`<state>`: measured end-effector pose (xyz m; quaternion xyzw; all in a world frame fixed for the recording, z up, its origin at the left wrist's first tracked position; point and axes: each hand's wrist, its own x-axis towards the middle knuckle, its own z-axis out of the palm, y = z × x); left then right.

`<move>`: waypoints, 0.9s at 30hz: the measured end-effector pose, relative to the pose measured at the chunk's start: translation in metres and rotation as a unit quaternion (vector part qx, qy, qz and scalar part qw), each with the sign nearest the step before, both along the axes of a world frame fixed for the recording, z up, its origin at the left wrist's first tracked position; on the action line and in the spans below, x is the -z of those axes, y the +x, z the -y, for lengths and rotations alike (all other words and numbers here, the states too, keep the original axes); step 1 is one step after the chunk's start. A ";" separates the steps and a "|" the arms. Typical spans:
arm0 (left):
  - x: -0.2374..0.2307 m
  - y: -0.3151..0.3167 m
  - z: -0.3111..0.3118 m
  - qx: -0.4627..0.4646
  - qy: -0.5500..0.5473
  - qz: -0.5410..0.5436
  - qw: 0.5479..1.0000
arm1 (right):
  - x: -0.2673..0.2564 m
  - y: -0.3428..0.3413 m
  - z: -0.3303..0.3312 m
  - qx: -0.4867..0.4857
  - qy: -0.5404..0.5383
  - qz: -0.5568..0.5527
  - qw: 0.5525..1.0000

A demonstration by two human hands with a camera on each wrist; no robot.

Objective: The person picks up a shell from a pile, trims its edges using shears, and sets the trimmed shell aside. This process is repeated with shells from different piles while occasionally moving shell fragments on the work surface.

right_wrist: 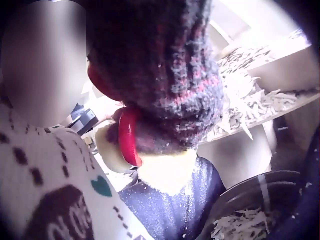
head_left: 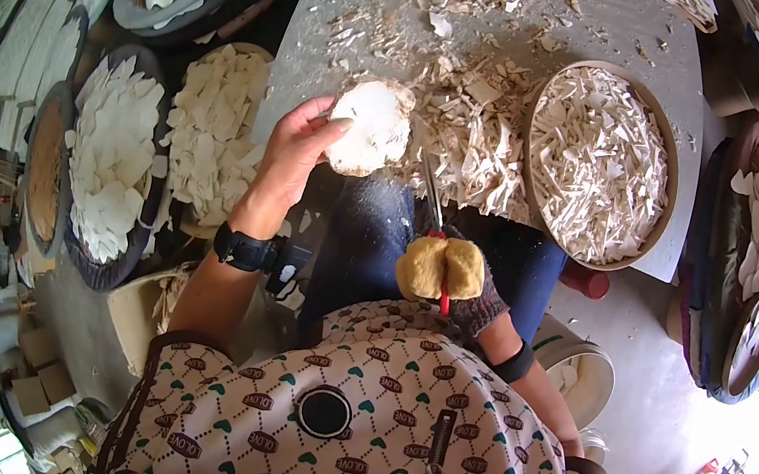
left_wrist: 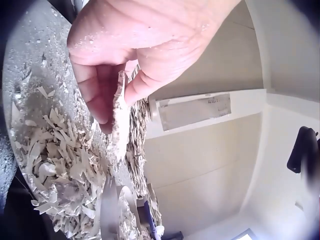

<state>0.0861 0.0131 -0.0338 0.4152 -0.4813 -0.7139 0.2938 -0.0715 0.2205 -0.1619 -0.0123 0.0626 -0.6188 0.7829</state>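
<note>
My bare left hand (head_left: 298, 154) pinches a white, roughly round dried slice (head_left: 370, 129) between thumb and fingers, over the near edge of the table. The slice has a ragged brownish rim; the left wrist view shows it edge-on below the left fingers (left_wrist: 97, 102). My right hand (head_left: 481, 304), in a dark knitted glove (right_wrist: 165, 90), grips red-handled scissors (head_left: 433, 191) with yellow foam padding (head_left: 425, 267) around the handles. The blades point up toward the table edge, just right of the slice. A red handle loop (right_wrist: 128, 137) shows beside the glove in the right wrist view.
Brownish-white trimmings (head_left: 477, 143) are heaped along the table (head_left: 319, 33) edge. To their right sits a round tray (head_left: 671, 187) full of cut strips. Baskets of white slices (head_left: 109, 159) stand at the left, and a bucket (head_left: 600, 378) is on the floor at the right.
</note>
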 end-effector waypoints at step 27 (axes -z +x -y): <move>0.024 -0.041 -0.035 -0.150 0.004 -0.098 0.984 | 0.001 0.008 0.022 0.037 0.003 -0.013 0.999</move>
